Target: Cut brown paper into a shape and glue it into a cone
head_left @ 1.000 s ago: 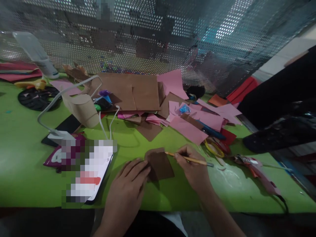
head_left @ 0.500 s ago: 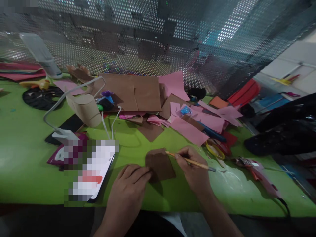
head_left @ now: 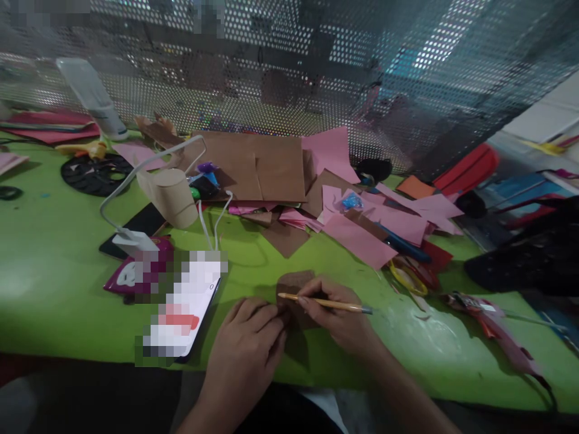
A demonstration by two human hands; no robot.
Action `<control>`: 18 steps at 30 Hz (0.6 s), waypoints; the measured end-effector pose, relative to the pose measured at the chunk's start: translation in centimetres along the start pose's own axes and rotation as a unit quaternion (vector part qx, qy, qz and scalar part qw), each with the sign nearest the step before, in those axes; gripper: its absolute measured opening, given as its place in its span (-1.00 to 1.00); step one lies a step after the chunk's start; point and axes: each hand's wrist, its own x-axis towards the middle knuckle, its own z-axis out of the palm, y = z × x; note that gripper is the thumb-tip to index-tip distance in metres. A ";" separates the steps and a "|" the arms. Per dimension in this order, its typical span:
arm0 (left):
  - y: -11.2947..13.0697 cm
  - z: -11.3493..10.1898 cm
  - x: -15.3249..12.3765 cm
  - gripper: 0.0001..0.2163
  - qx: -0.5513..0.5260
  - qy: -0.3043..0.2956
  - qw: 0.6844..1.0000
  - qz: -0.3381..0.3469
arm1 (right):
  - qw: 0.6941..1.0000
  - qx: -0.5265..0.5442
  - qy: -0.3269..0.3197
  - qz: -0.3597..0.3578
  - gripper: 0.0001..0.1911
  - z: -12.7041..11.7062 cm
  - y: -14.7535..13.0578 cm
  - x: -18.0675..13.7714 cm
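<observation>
A small brown paper piece (head_left: 293,284) lies near the front edge of the green table (head_left: 54,283). My left hand (head_left: 246,349) presses its fingertips on the paper's left edge, fingers curled. My right hand (head_left: 339,316) grips a pencil (head_left: 325,303) and lies over the paper, with the pencil tip pointing left across it. Most of the paper is hidden under my two hands.
A phone (head_left: 181,313) lies left of my hands, with a white cable and charger (head_left: 133,241) behind it. A paper cylinder (head_left: 169,196), brown and pink sheets (head_left: 357,238), scissors (head_left: 407,274) and a glue gun (head_left: 502,334) lie around. A perforated metal screen (head_left: 289,72) stands behind.
My right hand has moved left with the pencil, so it now covers the brown paper. My left hand stays at the paper's left edge. The camera view shifted slightly.
</observation>
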 end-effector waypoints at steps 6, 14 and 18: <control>-0.1 -0.1 0.0 -0.71 -0.002 -0.008 1.000 0.002 | 0.998 -0.047 0.047 -0.016 -0.89 -0.3 0.0 -0.3; -0.1 0.1 -0.1 -0.78 0.006 -0.001 1.000 0.004 | 0.975 -0.108 0.191 0.030 -0.84 -1.9 1.0 -1.1; -0.2 0.2 -0.3 -0.75 0.012 -0.007 1.000 0.007 | 0.969 -0.115 0.219 0.023 -0.84 -2.5 1.4 -1.6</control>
